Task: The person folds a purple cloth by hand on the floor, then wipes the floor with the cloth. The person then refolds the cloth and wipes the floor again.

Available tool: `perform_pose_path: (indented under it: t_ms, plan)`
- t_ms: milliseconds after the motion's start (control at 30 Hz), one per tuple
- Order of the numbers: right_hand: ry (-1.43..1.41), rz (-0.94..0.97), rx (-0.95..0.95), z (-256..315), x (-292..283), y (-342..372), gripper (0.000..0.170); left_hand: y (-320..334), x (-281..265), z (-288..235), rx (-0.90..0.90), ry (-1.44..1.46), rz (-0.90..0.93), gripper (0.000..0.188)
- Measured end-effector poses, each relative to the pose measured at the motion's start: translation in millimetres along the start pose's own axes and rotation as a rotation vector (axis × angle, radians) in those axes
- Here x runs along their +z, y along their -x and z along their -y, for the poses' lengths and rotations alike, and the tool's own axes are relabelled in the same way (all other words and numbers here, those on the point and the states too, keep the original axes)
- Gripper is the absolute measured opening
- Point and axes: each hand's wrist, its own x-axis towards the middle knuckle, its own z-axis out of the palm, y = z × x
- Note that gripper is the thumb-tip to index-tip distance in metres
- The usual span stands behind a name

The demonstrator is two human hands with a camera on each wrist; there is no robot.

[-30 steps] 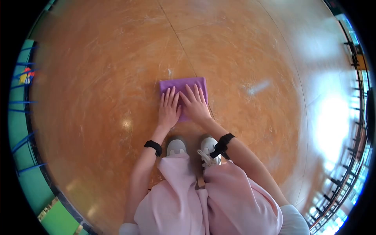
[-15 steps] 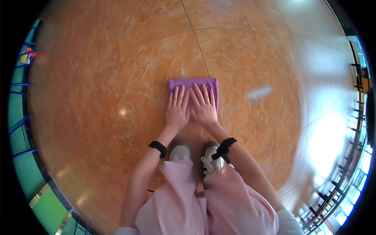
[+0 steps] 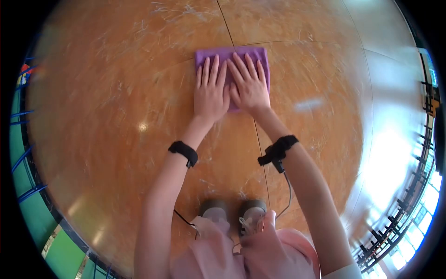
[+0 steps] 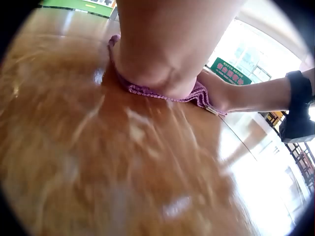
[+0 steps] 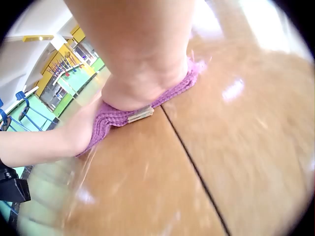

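Note:
A folded purple cloth [image 3: 232, 52] lies flat on the brown floor [image 3: 111, 93]. Both hands press on it with straight, slightly spread fingers: the left hand [image 3: 212, 90] on its left half, the right hand [image 3: 250, 86] on its right half, thumbs close together. In the left wrist view the heel of the left hand [image 4: 152, 73] rests on the cloth [image 4: 157, 95]. The right wrist view shows the right hand [image 5: 142, 86] on the cloth [image 5: 110, 117], a pale label at its near edge. The cloth's middle is hidden under the hands.
Two shoes [image 3: 214, 215] stand on the floor below the hands. Thin cables hang from the black wrist straps [image 3: 279, 149]. Green tables with blue legs [image 3: 23, 160] line the left edge, dark railings or chair legs the right. Dark seams cross the floor.
Both hands and the cloth under them have moved forward, away from the shoes. The arms are stretched out further, with the hands still flat on the cloth.

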Motion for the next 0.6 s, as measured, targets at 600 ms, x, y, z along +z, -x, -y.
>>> perform_pose_path:
  t_ms: [600]
  plan:
    - [0.06,-0.087,0.051,-26.4,13.3,-57.4,0.058,-66.5,13.9,23.8,0.017,-0.055,-0.001,0.056]
